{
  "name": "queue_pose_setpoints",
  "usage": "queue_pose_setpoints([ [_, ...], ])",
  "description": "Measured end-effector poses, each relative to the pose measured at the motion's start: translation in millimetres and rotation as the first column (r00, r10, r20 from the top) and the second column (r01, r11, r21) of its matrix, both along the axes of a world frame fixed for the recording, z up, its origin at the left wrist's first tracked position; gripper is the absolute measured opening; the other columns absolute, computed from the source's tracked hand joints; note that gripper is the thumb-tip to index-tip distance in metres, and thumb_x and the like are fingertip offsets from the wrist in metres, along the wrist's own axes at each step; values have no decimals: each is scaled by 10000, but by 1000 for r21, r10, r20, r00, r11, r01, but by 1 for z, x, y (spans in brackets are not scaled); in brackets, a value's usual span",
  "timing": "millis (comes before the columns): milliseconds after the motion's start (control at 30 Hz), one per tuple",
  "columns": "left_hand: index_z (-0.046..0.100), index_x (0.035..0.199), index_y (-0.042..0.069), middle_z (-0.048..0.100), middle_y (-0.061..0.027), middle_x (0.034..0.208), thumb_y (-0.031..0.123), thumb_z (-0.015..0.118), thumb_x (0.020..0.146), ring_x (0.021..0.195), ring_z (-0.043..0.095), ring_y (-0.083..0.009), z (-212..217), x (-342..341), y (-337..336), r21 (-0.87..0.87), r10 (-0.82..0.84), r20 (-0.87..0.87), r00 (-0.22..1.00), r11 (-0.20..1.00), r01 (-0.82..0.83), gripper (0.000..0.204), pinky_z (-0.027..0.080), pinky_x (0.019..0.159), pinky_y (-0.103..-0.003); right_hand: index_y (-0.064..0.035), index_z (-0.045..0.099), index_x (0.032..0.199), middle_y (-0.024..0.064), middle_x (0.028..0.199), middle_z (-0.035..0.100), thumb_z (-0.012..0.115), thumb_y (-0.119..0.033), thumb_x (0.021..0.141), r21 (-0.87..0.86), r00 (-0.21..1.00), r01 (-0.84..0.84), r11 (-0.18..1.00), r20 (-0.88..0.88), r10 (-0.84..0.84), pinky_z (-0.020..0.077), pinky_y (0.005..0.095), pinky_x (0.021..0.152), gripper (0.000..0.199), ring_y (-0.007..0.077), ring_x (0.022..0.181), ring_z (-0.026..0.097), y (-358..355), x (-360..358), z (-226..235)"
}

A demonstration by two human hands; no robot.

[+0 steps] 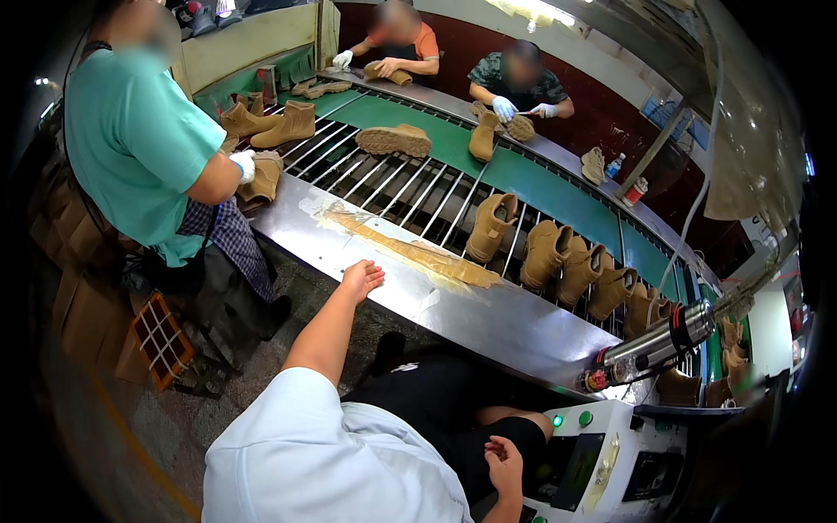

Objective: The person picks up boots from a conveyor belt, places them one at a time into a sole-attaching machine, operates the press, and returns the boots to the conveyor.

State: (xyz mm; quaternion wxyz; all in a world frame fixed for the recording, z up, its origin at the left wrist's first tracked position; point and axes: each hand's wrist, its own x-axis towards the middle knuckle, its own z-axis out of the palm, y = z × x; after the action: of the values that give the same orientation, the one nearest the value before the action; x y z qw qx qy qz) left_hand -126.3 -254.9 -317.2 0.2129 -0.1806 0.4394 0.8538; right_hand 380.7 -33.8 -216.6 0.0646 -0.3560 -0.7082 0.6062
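Note:
My left hand [362,279] reaches forward and rests on the near edge of a steel ledge [488,318] beside a conveyor line; it holds nothing, fingers loosely apart. My right hand [504,460] hangs low by my lap, empty with fingers curled loosely, next to a white control box [610,462]. Tan suede boots [491,225] ride on the roller conveyor [401,187] beyond the ledge, several in a row [575,266] to the right. A smear of yellowish glue [410,251] runs along the ledge just past my left hand.
A person in a teal shirt [139,144] stands at left, gloved hand on a boot [261,179]. Two people [401,48] [519,83] sit across the green belt [523,174] working on boots. A metal cylinder tool [654,342] lies at right. A crate [161,340] sits on the floor.

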Motion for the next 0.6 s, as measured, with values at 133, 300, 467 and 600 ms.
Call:
queue_pose_setpoints([
  [133,518,1070,-33,606,-184,1063,188,499,898,915,626,-265,16,-12,5,-136,-41,106,994,989,55,281,559,735,-340,4,641,1027,58,905,663,631,27,807,32,999,30,999,35,-31,502,242,767,222,127,835,633,5,-54,-1],
  [300,563,967,17,636,-121,918,199,517,880,715,598,-201,3,-25,1,-98,-65,211,975,991,88,207,503,588,-275,6,633,939,61,849,633,626,-11,820,243,995,94,965,19,-102,505,257,720,120,136,748,623,33,-164,-15],
  [467,569,897,59,606,-70,789,172,514,911,695,583,-179,30,-56,30,96,-135,170,976,988,120,126,481,626,-294,-8,610,860,124,812,591,592,-15,738,720,995,95,688,-97,-36,481,358,646,124,272,702,585,120,-265,-67],
  [600,563,861,71,605,-56,763,133,492,917,702,588,-154,38,-144,86,94,92,-134,987,992,-80,110,474,619,-289,-38,516,701,115,698,523,547,-31,665,896,998,-10,443,-16,54,417,407,559,49,327,618,496,141,-326,-95],
])
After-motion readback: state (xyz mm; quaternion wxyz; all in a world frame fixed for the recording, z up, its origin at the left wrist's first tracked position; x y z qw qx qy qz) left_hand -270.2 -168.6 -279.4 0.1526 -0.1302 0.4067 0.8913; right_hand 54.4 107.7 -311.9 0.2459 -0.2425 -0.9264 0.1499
